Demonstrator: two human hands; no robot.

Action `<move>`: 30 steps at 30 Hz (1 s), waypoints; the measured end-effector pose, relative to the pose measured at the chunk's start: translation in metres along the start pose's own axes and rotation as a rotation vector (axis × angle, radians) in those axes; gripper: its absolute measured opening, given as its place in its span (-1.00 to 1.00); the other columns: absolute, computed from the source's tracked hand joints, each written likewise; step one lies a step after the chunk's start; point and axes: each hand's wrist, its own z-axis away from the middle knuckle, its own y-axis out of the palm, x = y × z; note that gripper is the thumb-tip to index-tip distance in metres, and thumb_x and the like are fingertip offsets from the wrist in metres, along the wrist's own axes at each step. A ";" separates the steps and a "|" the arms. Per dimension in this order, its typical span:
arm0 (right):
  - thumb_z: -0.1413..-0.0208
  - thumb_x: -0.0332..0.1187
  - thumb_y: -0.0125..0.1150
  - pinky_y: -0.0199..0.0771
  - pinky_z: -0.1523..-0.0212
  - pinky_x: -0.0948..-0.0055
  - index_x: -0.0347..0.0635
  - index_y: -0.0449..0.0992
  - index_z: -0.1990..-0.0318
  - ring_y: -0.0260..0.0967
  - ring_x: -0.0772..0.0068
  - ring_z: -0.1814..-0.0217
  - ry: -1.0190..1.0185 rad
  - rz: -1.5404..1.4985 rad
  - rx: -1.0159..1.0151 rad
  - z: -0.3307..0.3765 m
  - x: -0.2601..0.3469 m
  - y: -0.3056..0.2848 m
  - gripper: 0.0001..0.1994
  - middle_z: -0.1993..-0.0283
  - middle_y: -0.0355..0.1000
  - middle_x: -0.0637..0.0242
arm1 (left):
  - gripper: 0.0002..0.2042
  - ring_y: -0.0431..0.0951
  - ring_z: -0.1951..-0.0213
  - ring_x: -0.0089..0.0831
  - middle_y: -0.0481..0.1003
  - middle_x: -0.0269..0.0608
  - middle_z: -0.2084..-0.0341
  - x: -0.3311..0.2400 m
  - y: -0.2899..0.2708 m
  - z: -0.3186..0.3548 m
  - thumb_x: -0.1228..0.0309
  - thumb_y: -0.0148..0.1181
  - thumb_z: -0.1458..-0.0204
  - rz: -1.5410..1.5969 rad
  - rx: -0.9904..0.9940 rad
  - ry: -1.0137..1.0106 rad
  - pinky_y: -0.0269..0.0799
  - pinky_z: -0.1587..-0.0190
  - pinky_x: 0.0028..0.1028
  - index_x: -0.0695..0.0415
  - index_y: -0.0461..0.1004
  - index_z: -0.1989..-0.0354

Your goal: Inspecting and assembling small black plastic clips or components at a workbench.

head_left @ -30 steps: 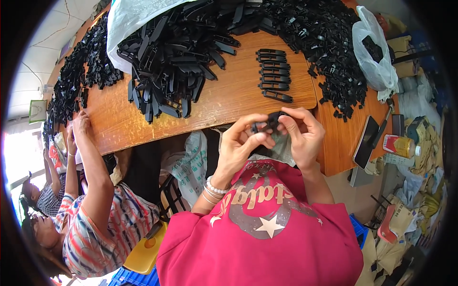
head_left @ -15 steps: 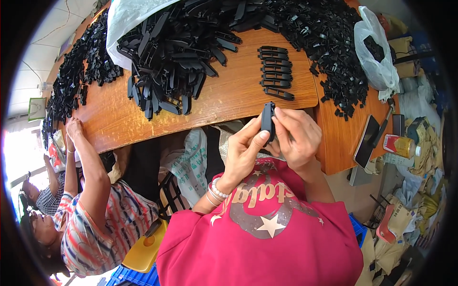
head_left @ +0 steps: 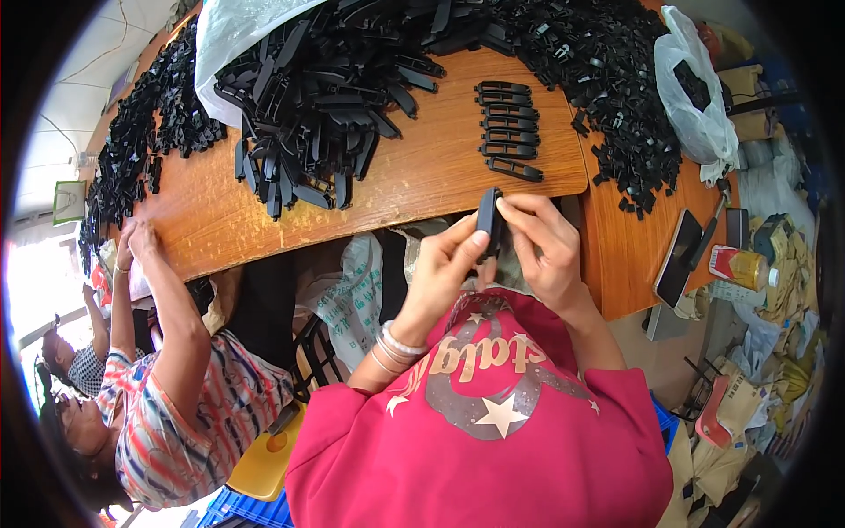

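My left hand [head_left: 443,275] grips a long black plastic part [head_left: 488,214], held upright just off the table's front edge, with the thumb along its side. The fingers of my right hand [head_left: 547,253] are closed against the right side of the same part, near its upper end. Whether a smaller piece sits between those right fingertips, I cannot make out. Beyond the hands, a column of several similar black parts [head_left: 510,138] lies on the wooden table [head_left: 414,180].
A big heap of long black parts [head_left: 317,106] spills from a white bag [head_left: 214,75]. Small black pieces [head_left: 629,158] pile at right, beside a clear plastic bag [head_left: 695,106], a phone [head_left: 679,255] and a jar [head_left: 738,267]. A co-worker's hands [head_left: 138,242] rest at the table's left edge.
Both my hands and the black part have shifted slightly left. My right fingers have moved a little along the part. The co-worker's arms have moved slightly.
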 end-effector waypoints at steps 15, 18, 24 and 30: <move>0.15 -0.54 0.36 0.32 0.06 0.26 -0.27 0.54 0.20 0.34 0.16 0.10 0.284 0.307 0.136 0.004 -0.059 -0.009 -0.72 0.26 0.36 0.23 | -0.69 0.38 0.31 -0.15 0.38 -0.12 0.34 0.023 -0.016 -0.078 0.51 0.30 0.11 -1.325 0.028 0.920 0.34 0.26 -0.29 0.20 0.46 0.14; 0.11 -0.54 0.35 0.40 0.14 0.32 -0.29 0.53 0.19 0.41 0.16 0.17 0.392 0.121 0.123 -0.002 -0.062 -0.019 -0.74 0.23 0.40 0.20 | -0.72 0.37 0.32 -0.17 0.37 -0.13 0.36 0.024 -0.018 -0.093 0.49 0.30 0.09 -1.303 0.003 0.967 0.33 0.26 -0.30 0.18 0.46 0.17; -0.04 -0.49 0.22 0.40 0.31 0.32 -0.32 0.55 0.36 0.44 0.22 0.34 0.355 0.282 -0.142 -0.053 -0.103 -0.034 -0.93 0.35 0.48 0.17 | -0.71 0.37 0.31 -0.17 0.37 -0.12 0.34 0.014 -0.013 -0.097 0.48 0.31 0.09 -1.303 -0.037 0.961 0.31 0.24 -0.26 0.19 0.45 0.17; -0.07 -0.38 0.21 0.42 0.21 0.17 -0.26 0.59 0.33 0.44 0.04 0.24 0.345 0.675 -0.092 -0.068 -0.118 -0.055 -0.87 0.30 0.49 0.15 | -0.81 0.43 0.29 -0.06 0.42 -0.04 0.36 -0.046 -0.062 -0.105 0.64 0.22 0.11 -1.251 -0.442 1.211 0.36 0.21 -0.21 0.23 0.45 0.28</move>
